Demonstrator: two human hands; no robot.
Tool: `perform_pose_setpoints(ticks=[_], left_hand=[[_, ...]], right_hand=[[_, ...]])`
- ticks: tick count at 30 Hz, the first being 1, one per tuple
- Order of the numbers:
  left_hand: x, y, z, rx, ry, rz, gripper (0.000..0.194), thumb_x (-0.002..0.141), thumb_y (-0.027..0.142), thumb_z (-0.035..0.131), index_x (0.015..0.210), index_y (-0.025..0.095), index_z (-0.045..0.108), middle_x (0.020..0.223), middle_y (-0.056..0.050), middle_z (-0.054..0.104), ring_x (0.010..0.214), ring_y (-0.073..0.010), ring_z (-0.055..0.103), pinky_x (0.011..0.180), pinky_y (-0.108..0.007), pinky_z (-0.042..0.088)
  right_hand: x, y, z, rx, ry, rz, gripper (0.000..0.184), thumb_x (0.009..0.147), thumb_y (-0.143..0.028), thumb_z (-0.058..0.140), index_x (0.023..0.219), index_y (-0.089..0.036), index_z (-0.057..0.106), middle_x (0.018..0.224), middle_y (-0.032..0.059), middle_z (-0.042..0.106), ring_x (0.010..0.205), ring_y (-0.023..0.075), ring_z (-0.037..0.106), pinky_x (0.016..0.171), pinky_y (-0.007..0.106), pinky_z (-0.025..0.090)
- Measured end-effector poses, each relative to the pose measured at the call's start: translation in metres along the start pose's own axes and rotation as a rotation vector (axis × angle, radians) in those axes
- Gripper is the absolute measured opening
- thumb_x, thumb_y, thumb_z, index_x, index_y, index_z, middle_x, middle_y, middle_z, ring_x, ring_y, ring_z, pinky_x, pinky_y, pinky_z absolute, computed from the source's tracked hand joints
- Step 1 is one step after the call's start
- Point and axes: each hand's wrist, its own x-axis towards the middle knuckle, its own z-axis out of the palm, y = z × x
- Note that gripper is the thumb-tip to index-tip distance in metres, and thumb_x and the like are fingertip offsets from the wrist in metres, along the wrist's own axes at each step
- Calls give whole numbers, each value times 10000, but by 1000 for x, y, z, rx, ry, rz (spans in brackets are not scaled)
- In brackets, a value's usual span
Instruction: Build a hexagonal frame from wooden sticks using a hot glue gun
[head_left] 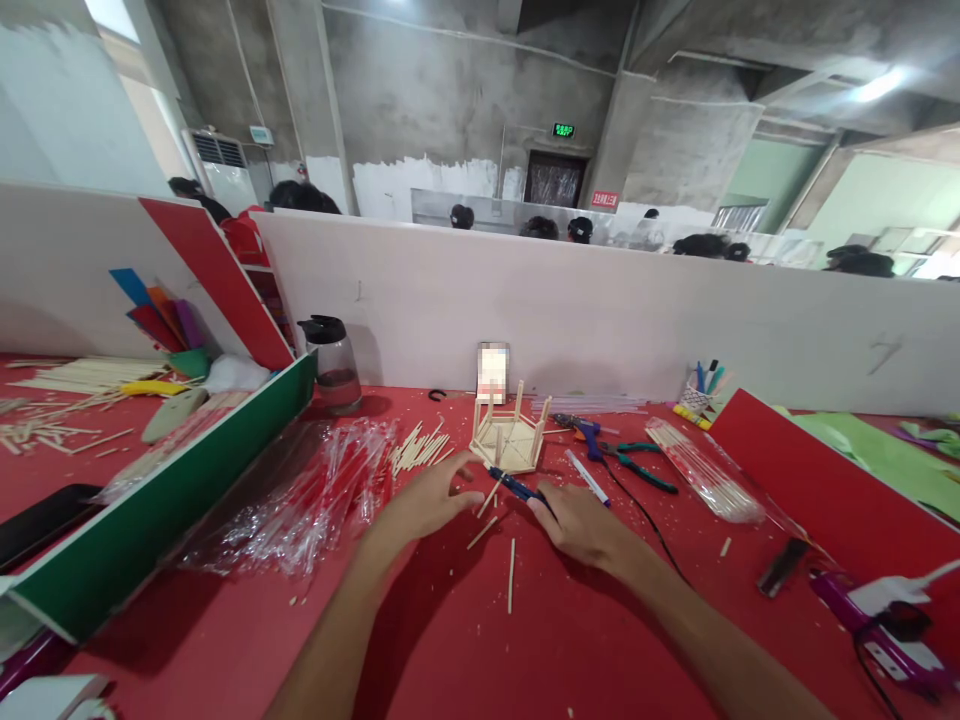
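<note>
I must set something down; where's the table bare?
Mostly bare: table between left arm and right arm, below the lone stick; also left of left arm, below the large bag. Crowded: around the frame, pliers and glue gun.

Stick frame (510,446) on table (457,640), pitcher (339,372) to its left, marker (587,478) to its right

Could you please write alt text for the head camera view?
A person's right hand holds a dark blue tool, the left hand near its tip, in front of a small wooden-stick frame on a red table.
</note>
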Motion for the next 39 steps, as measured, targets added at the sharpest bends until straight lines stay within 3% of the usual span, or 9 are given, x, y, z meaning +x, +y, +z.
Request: perform_pose_setpoints(ticks=[3, 7, 11, 16, 25, 29, 32, 35, 39], left_hand=[[0, 10, 1, -75, -30, 120, 490, 801, 331, 631, 1284, 257, 602, 1287, -77, 645, 1062, -238, 624, 893, -290, 466], [3, 17, 5, -95, -55, 96, 301, 768, 312, 675, 1053, 216, 698, 1109, -75, 718, 1018, -246, 640, 879, -292, 476], [4, 17, 4, -167, -61, 63, 290, 749, 320, 699, 1009, 192, 700, 1014, -78, 729, 918, -237, 664, 793, -288, 501], [5, 12, 7, -228, -55, 46, 305, 741, 332, 717, 1011, 191, 689, 1003, -84, 732, 887, -238, 675, 747, -286, 506], [7, 7, 2, -159, -24, 100, 231, 720, 280, 688, 933, 190, 705, 917, -46, 723, 801, -198, 640, 697, -260, 485], [7, -4, -3, -180, -20, 16, 273, 713, 277, 679, 978, 214, 692, 804, -6, 705, 715, -176, 627, 647, -252, 478], [9, -15, -7, -191, 3, -17, 281, 716, 325, 670, 968, 203, 682, 847, -13, 707, 623, -153, 606, 607, -261, 466], [11, -22, -11, -116, 50, 11, 261, 712, 320, 665, 938, 191, 679, 932, -33, 710, 633, -152, 611, 623, -267, 468], [10, -28, -21, 127, 131, -55, 172, 740, 204, 614, 898, 197, 680, 831, -24, 703, 702, -183, 623, 647, -261, 444]], right_hand=[[2, -6, -2, -49, 22, -39, 450, 1009, -426, 302, 1051, -141, 648, 977, 148, 728, 847, 275, 673, 685, 323, 365], [4, -12, -4, -81, 32, -77, 458, 1004, -427, 305, 1023, -146, 667, 959, 148, 737, 816, 273, 676, 659, 321, 358], [7, -12, -6, -101, 22, -83, 467, 997, -431, 317, 1029, -147, 687, 960, 151, 744, 812, 282, 680, 670, 328, 370], [10, -9, -7, -136, 7, -80, 508, 999, -452, 298, 1046, -154, 706, 1020, 159, 742, 880, 296, 683, 723, 339, 397], [19, -14, -5, -195, -7, -99, 554, 1009, -468, 255, 973, -136, 697, 943, 169, 744, 840, 301, 688, 699, 334, 390], [29, -19, -5, -193, -26, -99, 541, 1006, -463, 269, 1000, -125, 691, 977, 180, 739, 849, 298, 690, 709, 333, 399], [37, -22, -6, -159, -27, -117, 546, 1006, -473, 270, 1041, -128, 691, 1038, 178, 733, 903, 304, 689, 725, 333, 417], [45, -28, -5, -157, -38, -125, 597, 1011, -501, 236, 1040, -132, 704, 1012, 182, 737, 913, 315, 692, 730, 342, 438], [57, -46, 0, -227, -41, -91, 656, 1002, -540, 239, 1017, -95, 720, 980, 229, 733, 900, 345, 698, 752, 383, 470]])
